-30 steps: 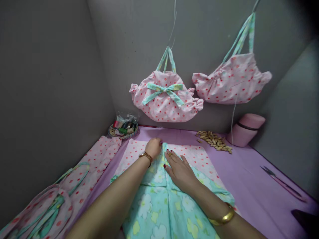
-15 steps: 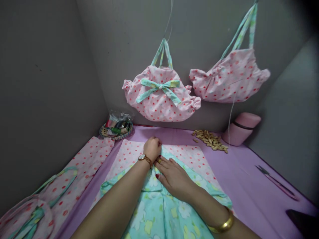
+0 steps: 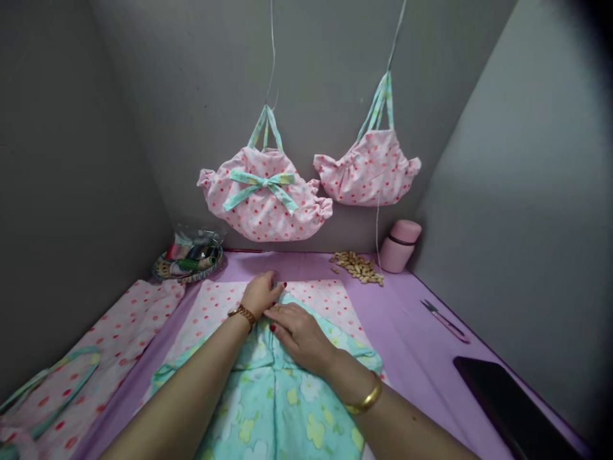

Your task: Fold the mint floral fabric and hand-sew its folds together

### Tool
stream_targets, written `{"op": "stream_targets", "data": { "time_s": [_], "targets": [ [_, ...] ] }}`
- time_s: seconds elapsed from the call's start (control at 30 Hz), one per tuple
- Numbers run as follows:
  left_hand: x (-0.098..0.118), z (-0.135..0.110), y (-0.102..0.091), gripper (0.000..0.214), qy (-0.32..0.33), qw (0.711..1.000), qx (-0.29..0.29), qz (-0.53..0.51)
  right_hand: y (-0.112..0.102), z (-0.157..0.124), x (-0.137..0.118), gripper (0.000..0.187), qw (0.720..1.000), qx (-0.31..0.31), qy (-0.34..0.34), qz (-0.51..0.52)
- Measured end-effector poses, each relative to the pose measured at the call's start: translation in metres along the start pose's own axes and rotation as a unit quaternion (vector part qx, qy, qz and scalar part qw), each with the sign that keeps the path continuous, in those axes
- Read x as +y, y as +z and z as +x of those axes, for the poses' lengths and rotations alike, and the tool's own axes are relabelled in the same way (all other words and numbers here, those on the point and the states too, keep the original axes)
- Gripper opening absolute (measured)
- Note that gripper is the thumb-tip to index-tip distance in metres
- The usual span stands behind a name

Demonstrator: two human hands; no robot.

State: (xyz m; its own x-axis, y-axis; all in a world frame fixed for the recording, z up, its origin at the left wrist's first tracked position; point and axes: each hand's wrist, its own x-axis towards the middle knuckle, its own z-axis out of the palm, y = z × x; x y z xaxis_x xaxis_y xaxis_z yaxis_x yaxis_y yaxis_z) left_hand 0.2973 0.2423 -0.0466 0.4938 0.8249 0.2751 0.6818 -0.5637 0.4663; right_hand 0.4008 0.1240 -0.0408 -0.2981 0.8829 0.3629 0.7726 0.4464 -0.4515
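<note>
The mint floral cloth [image 3: 294, 425] lies on the bench [image 3: 402, 358] with its seam running away from the near edge toward the far one, and its narrow end points at that far edge, right under the two hands. Beneath it, a pink dotted cloth [image 3: 328, 295] shows past that point on both sides. From where I stand, the left hand [image 3: 263, 295] is the nearer to the tip: it bends over the peak with fingers curled and thumb out, though I can't tell whether any fabric is pinched there. The right hand [image 3: 302, 333] lies just nearer the person, flat with fingers stretched out, on the right-hand side of the seam, its fingertips close against the left hand. So most of the cloth's length spreads back from both hands toward the near edge. Another dotted cloth [image 3: 131, 326] lies along the bench's left edge, a basket [image 3: 189, 278] sits by the far left corner, peanuts [image 3: 359, 267] by the far edge, and pink snips [image 3: 446, 321] toward the right edge.
</note>
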Motion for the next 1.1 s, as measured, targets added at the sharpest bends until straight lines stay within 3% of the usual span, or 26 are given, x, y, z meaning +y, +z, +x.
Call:
{"op": "stream_targets", "data": {
  "time_s": [0.1,0.23,0.37,0.47,0.53,0.67,0.83,0.93,1.1],
  "targets": [
    [0.016,-0.023,-0.018,0.034,0.055,0.998,-0.002,-0.024,-0.028,-0.012,0.011,0.042,0.997,0.059,0.056,0.017],
    [0.022,-0.065,-0.049,0.040,0.128,0.985,-0.099,-0.061,-0.059,-0.040,0.025,0.048,0.992,0.072,0.100,0.029],
    [0.024,-0.116,-0.062,0.054,0.101,0.984,-0.148,-0.018,-0.045,-0.054,0.028,0.054,0.997,0.013,0.067,-0.025],
    [0.032,-0.146,-0.051,0.068,0.139,0.970,-0.197,0.009,-0.023,-0.048,0.026,0.053,0.998,-0.002,0.027,-0.057],
    [0.034,-0.156,-0.044,0.072,0.144,0.971,-0.192,0.010,-0.016,-0.042,0.026,0.052,0.998,-0.002,0.015,-0.067],
    [0.032,-0.157,-0.047,0.067,0.143,0.971,-0.191,-0.004,-0.026,-0.048,0.039,0.053,0.997,0.010,0.057,-0.053],
    [0.041,-0.138,-0.054,0.038,0.147,0.976,-0.159,-0.007,-0.064,-0.081,0.063,0.041,0.969,0.081,0.231,0.013],
    [0.054,-0.122,-0.045,0.022,0.157,0.978,-0.140,-0.003,-0.078,-0.097,0.066,0.028,0.953,0.052,0.291,0.063],
    [0.062,-0.109,-0.028,0.013,0.128,0.980,-0.153,-0.006,-0.077,-0.106,0.062,0.024,0.949,0.013,0.298,0.099]
  ]
}}
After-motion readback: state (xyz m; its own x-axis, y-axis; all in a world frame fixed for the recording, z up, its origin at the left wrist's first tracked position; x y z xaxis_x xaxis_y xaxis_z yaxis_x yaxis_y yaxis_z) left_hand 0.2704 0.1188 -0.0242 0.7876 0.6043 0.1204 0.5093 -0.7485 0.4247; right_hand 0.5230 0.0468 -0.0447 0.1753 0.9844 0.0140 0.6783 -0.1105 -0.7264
